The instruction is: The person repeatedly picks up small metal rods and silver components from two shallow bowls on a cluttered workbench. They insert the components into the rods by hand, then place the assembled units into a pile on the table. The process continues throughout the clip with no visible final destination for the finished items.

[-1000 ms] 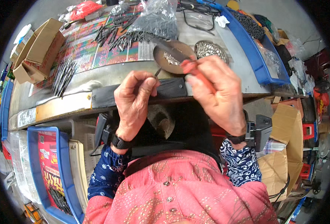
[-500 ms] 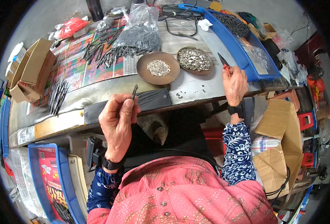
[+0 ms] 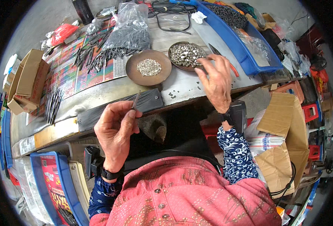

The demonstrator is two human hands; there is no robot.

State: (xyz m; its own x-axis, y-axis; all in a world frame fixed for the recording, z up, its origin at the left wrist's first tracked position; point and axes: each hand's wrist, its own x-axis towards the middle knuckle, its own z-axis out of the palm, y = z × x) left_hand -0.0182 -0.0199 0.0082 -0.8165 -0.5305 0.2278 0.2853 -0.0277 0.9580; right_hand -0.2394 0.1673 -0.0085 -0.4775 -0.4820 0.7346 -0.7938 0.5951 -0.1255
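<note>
Nearest, low at your left: a blue tray (image 3: 64, 165) lined with a red sheet (image 3: 50, 175) bearing bold yellow and white characters. Low at your right: an opened cardboard carton (image 3: 276, 113) beside a white wrapped package (image 3: 263, 140), its blue printing too small to read. Your left hand (image 3: 115, 130) is at the near edge of the worktop (image 3: 110, 86); grip narrow, thumb and fingers pinching one slim rod (image 3: 136, 99), its tip pointing up and away from you. Your right hand (image 3: 218, 83) has its grip wide, fingers spread, fingertips at the right side of a pellet dish (image 3: 185, 68); contact cannot be told. A red-handled tool (image 3: 234, 71) lies just beyond that hand, partly hidden by it. Small dark fragments (image 3: 172, 95) are scattered nearer you. Left of the pellet dish, just beside it, a brown dish (image 3: 134, 77) contains short silvery pins (image 3: 149, 67). Farther left, a multicoloured sheet (image 3: 98, 75) shows large lettering plus a pale block of fine, illegible print; dark rods (image 3: 93, 52) are heaped across it. Beyond: a clear plastic bag (image 3: 132, 26) with more rods inside. Far right, a long blue bin (image 3: 266, 69).
</note>
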